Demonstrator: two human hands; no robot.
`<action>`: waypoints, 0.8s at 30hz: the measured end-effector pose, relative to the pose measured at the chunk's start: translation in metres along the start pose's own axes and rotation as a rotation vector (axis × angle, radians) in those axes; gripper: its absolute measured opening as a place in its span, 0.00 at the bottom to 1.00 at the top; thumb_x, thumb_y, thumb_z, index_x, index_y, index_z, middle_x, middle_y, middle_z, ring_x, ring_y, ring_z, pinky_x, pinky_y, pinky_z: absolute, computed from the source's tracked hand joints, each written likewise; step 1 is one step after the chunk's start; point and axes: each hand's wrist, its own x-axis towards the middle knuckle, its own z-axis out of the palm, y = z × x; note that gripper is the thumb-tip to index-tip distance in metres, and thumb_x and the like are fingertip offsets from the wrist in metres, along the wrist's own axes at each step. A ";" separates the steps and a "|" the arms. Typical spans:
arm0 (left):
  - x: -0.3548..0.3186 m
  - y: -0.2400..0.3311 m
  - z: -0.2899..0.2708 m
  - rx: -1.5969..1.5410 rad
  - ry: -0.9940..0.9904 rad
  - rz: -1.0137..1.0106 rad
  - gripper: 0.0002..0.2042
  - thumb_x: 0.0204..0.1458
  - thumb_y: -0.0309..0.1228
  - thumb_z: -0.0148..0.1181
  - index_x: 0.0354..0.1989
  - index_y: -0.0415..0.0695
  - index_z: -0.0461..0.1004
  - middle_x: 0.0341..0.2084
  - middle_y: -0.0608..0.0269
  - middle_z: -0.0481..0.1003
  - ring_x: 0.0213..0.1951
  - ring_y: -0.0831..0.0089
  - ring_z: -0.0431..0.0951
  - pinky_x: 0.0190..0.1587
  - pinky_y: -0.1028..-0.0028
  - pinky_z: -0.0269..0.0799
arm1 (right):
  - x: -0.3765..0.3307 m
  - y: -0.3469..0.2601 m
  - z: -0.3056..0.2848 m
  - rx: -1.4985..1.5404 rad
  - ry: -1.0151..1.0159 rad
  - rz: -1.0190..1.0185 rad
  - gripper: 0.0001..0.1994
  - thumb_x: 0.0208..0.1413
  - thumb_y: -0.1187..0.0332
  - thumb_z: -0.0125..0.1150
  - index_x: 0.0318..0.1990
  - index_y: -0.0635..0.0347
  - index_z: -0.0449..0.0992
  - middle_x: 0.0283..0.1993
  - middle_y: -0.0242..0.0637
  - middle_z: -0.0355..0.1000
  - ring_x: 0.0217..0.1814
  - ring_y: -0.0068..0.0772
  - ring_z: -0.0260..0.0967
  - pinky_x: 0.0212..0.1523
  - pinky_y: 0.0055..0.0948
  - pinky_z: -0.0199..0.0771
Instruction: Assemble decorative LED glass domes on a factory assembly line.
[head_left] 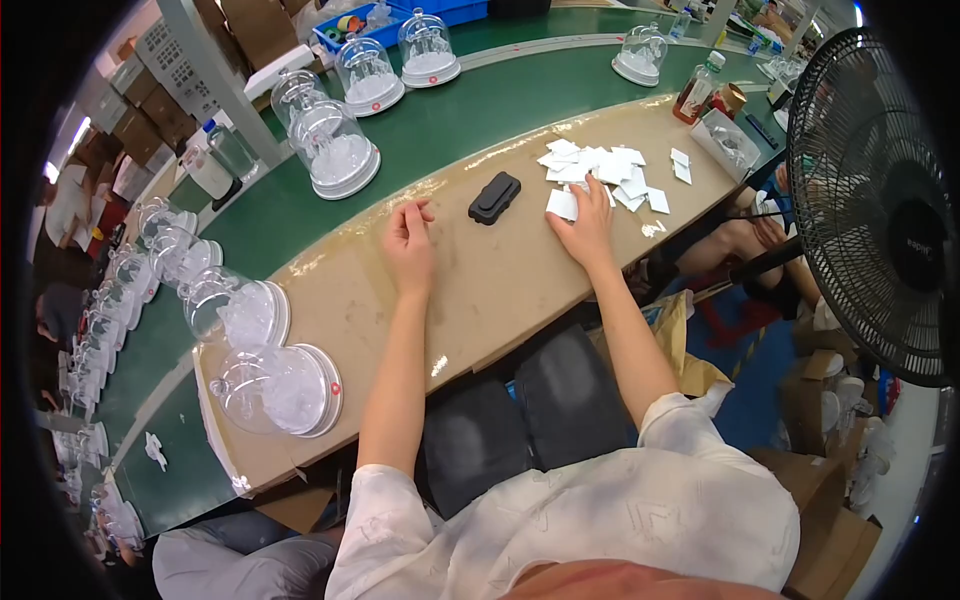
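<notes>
My left hand point(408, 245) rests on the tan work board point(480, 300) with fingers loosely curled and nothing in it. A small black plastic part point(494, 197) lies just to its right. My right hand point(586, 228) reaches over a white square piece point(562, 204) at the near edge of a pile of white square pieces point(600, 170), fingertips touching it. Whether it grips the piece I cannot tell.
Clear plastic domes on white bases lie on their sides at the board's left end point(275, 388) and stand on the green conveyor belt point(440, 120) behind. A black fan point(880, 200) stands at right. Bottles point(697, 90) sit at the far right, cardboard boxes below.
</notes>
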 end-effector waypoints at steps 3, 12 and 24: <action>0.004 -0.002 -0.001 -0.025 0.015 0.035 0.12 0.63 0.34 0.47 0.37 0.42 0.77 0.24 0.75 0.70 0.23 0.90 0.59 0.24 0.84 0.53 | 0.004 0.001 0.001 0.021 -0.022 -0.003 0.29 0.43 0.58 0.69 0.53 0.62 0.70 0.65 0.49 0.56 0.69 0.52 0.48 0.66 0.46 0.50; -0.006 -0.010 0.012 -0.008 -0.110 0.060 0.11 0.63 0.31 0.48 0.36 0.40 0.76 0.23 0.73 0.70 0.22 0.88 0.60 0.24 0.84 0.54 | 0.005 -0.005 -0.005 0.189 0.041 0.035 0.20 0.39 0.65 0.71 0.43 0.58 0.76 0.60 0.48 0.62 0.64 0.51 0.55 0.63 0.45 0.56; -0.028 0.005 0.026 0.148 -0.263 0.112 0.10 0.62 0.29 0.49 0.35 0.39 0.77 0.23 0.72 0.71 0.22 0.88 0.62 0.24 0.84 0.55 | 0.003 -0.002 -0.023 0.537 0.148 0.226 0.06 0.48 0.70 0.68 0.33 0.58 0.79 0.46 0.35 0.71 0.53 0.36 0.63 0.51 0.31 0.65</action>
